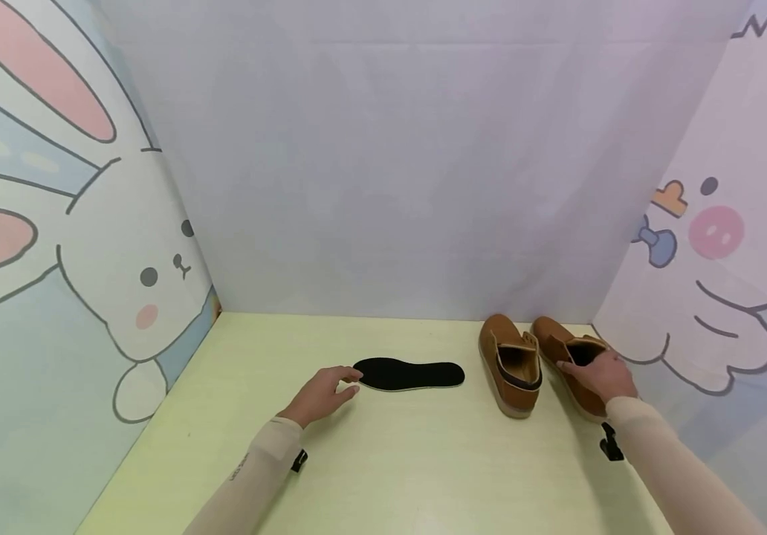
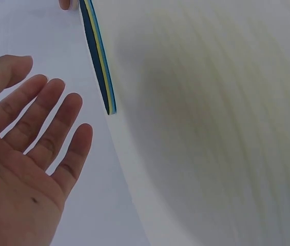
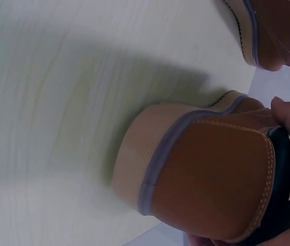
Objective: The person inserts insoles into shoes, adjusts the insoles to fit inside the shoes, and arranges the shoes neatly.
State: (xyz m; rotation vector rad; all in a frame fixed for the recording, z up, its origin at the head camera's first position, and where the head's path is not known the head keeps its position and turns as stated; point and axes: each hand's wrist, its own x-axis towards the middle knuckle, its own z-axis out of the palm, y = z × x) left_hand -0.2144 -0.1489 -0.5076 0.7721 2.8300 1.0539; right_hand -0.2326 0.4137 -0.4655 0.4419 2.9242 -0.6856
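A black insole (image 1: 413, 374) lies flat on the table, its rounded wide end to the left. The left wrist view shows the layered blue and yellow edge of the insole (image 2: 102, 66). My left hand (image 1: 322, 394) hovers by that wide end, fingers loosely spread and holding nothing. On the right stand two brown shoes, toes away from me. My right hand (image 1: 606, 375) grips the outer brown shoe (image 1: 554, 336) around its collar, thumb on the near side, covering part of the opening. Its heel (image 3: 211, 179) fills the right wrist view. Beside it sits the other brown shoe (image 1: 509, 364).
A pale yellow wood-grain table (image 1: 383, 461) runs back to a plain light curtain (image 1: 383, 178). Side panels carry a cartoon rabbit (image 1: 123, 253) at left and a cartoon animal (image 1: 725, 282) at right, close beside the gripped shoe.
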